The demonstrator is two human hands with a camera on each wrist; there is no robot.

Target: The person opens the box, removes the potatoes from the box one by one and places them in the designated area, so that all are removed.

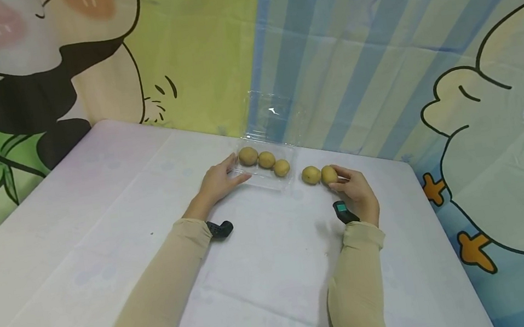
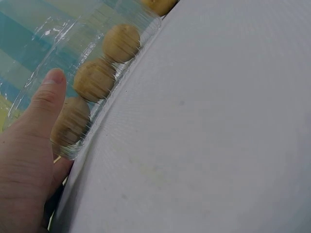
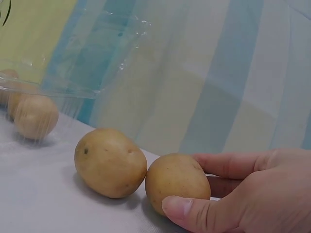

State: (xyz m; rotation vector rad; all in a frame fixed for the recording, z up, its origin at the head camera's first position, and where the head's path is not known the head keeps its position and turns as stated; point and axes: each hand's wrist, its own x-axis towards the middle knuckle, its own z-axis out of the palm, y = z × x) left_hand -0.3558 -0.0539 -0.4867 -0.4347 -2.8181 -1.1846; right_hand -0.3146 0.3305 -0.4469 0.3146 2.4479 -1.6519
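Well, the left hand [image 1: 215, 185], thumb and fingers spread wide, touches a clear, ribbed plastic box [image 1: 264, 182] on white cloth [image 1: 276, 272], three roundish potatoes [image 1: 266, 159] inside, while rightward a smooth oval potato [image 3: 111, 163] abuts a rounder potato [image 3: 176, 178] pinched by the right hand [image 1: 356, 188].

In the left wrist view, a potato [image 2: 159, 5] is cropped at upper centre, the left hand [image 2: 25, 160] at lower left

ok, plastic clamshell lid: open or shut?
Open: the clear lid stands raised behind the base, which holds three potatoes.
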